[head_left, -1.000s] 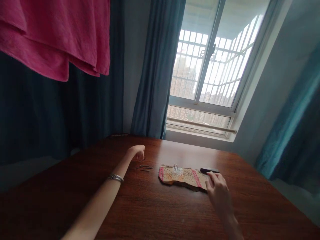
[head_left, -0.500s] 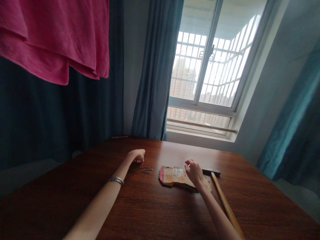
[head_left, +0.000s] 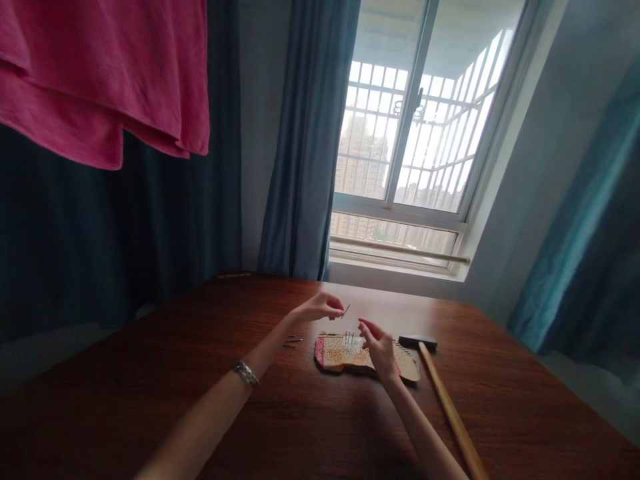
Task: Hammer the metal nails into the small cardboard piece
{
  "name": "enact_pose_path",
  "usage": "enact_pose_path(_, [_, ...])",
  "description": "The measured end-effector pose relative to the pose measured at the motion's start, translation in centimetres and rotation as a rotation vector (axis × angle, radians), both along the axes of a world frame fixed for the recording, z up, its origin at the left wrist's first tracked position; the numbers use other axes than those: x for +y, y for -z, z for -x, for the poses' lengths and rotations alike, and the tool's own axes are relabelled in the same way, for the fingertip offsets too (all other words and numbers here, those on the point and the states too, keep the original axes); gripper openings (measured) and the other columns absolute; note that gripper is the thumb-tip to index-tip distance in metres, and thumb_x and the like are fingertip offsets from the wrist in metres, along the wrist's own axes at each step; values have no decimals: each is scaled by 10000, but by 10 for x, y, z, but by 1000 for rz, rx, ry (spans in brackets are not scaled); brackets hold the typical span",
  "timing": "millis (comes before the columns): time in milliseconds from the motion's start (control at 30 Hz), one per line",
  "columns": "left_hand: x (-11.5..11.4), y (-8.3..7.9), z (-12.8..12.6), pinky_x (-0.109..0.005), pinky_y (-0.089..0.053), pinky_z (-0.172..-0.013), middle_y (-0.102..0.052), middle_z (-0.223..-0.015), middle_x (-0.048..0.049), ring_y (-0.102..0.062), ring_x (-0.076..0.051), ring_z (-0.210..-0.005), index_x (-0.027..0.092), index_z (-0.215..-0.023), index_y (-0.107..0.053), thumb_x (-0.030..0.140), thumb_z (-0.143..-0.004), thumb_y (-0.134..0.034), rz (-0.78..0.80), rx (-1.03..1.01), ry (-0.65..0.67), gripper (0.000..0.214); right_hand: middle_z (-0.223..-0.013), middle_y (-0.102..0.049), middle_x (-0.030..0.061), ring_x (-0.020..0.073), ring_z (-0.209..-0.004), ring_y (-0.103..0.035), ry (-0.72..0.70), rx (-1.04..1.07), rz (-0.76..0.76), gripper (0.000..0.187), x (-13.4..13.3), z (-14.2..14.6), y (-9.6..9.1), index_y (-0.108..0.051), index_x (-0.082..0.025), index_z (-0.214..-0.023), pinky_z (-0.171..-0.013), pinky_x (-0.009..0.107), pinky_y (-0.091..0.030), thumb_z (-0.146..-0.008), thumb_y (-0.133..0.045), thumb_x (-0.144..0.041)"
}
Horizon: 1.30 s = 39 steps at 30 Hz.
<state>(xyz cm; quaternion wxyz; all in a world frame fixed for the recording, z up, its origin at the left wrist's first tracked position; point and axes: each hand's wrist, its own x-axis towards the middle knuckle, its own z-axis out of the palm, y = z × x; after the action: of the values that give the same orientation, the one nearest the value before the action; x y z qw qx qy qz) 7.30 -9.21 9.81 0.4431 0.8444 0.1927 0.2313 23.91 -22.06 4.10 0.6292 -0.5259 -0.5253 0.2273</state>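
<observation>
Left hand (head_left: 323, 306) has swung from beside the loose nails (head_left: 294, 342) toward the right hand (head_left: 379, 348), fingers pinching one slanted nail (head_left: 347, 310) low down, leaving its shaft free. Below them lies the patterned board (head_left: 330, 357), three upright nails (head_left: 349, 338) left of the right fingers, which curl together; cannot tell if they hold anything. Hammer (head_left: 419, 343) lies right of these, handle toward the person, presumably for easy reach.

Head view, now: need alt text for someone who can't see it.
A person's left hand pinches a nail near three upright nails in a patterned board, with the right hand just right of them. A hammer lies to the right on the wooden table; loose nails lie to the left.
</observation>
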Motion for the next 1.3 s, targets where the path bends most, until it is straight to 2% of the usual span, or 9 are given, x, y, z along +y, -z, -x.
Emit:
enact_pose_path(100, [-12,7,-13,-195,-381,-513,-601,-616,-24,-506,-94,-550,88,-761,-652,338,-667,-619,-6,1,22,270,-786,-665,68,141,-580,-553,-13,70,-36,414,-1,3,-2,-670,-133,-920,-445,237,-446,-715,-540,-469])
enact_pose_path(300, [-27,16,-25,-186,-368,-502,-604,-622,-18,-510,-97,-566,93,-770,-659,316,-670,-615,-24,68,26,249,-725,-655,51,131,-557,-538,-5,69,-42,380,-2,4,-3,-663,-133,-866,-435,223,-431,-704,-567,-464])
enact_pose_path(433, [-29,18,-29,-192,-381,-524,-606,-638,-18,-519,-104,-592,94,-766,-653,299,-684,-600,-97,54,9,227,-724,-657,54,156,-599,-564,-17,12,-27,393,1,-2,-3,-661,-139,-848,-440,227,-434,-711,-546,-488])
enact_pose_path(533, [-24,23,-31,-213,-423,-596,-626,-746,-31,-548,-129,-686,116,-857,-634,268,-677,-599,-151,-39,-66,238,-740,-663,70,182,-646,-584,35,-39,-24,409,5,-10,1,-658,-134,-858,-464,244,-449,-724,-523,-496])
enact_pose_path(600, [-19,32,-34,-232,-443,-642,-624,-841,-49,-560,-147,-763,127,-948,-601,197,-663,-582,-112,-110,-111,294,-753,-669,82,196,-665,-593,61,-90,-10,406,9,-16,6,-660,-132,-850,-488,259,-458,-728,-518,-493])
enact_pose_path(700, [-10,53,-40,-247,-456,-651,-611,-895,-70,-566,-163,-818,130,-1027,-555,92,-628,-524,41,-174,-166,402,-762,-678,81,199,-683,-606,58,-181,15,370,15,-21,16,-667,-142,-821,-569,284,-473,-734,-514,-468])
enact_pose_path(800, [-6,75,-46,-250,-456,-644,-603,-913,-82,-567,-173,-849,129,-1067,-523,66,-609,-495,164,-219,-191,463,-744,-684,69,194,-679,-613,48,-241,37,331,20,-23,24,-675,-155,-788,-642,298,-472,-734,-514,-439])
enact_pose_path(900, [-5,88,-51,-263,-456,-665,-604,-900,-75,-568,-177,-852,124,-1074,-514,64,-591,-501,207,-230,-193,487,-719,-686,63,194,-661,-615,47,-258,50,318,22,-24,28,-680,-161,-761,-648,303,-469,-725,-518,-433])
enact_pose_path(1300, [-16,91,-53,-260,-442,-687,-624,-836,-44,-574,-158,-783,135,-1065,-526,70,-592,-514,91,-160,-206,477,-723,-685,48,177,-650,-608,28,-317,62,262,19,-21,27,-671,-171,-781,-622,279,-459,-742,-508,-374])
